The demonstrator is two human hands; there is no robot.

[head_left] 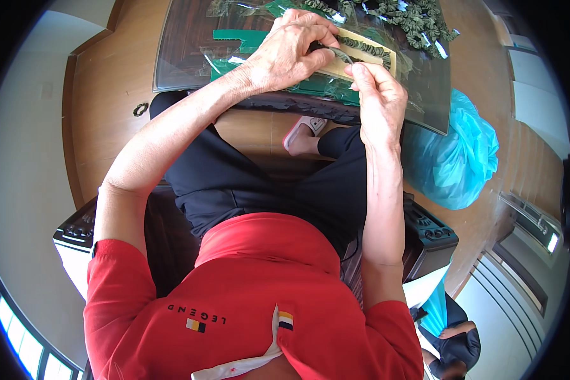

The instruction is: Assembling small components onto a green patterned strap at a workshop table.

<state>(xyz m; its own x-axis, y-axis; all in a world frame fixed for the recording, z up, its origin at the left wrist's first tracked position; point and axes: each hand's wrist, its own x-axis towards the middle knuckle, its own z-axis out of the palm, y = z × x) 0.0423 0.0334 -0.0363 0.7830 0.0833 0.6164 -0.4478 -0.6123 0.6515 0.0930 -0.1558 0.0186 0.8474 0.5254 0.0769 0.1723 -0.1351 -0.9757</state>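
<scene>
Over the tabletop, my left hand is closed, thumb and fingers pinching one part of a thin dark green fabric band. My right hand pinches the same band's other end between thumb and fingertips. Beneath both hands lies a cream-coloured rectangular board, partly covered by my fingers. A gathered dark green fabric strip, ruffled like a scrunchie, runs along the board and bends at its right end. Where the held band meets this strip is hidden by my fingers.
Several ruffled green scrunchies with white tags are heaped at the table's far right. Green tape and clear tape stick to the glass-topped table. A turquoise plastic bag stands right of it. One dark ring lies on the floor. Another person is at lower right.
</scene>
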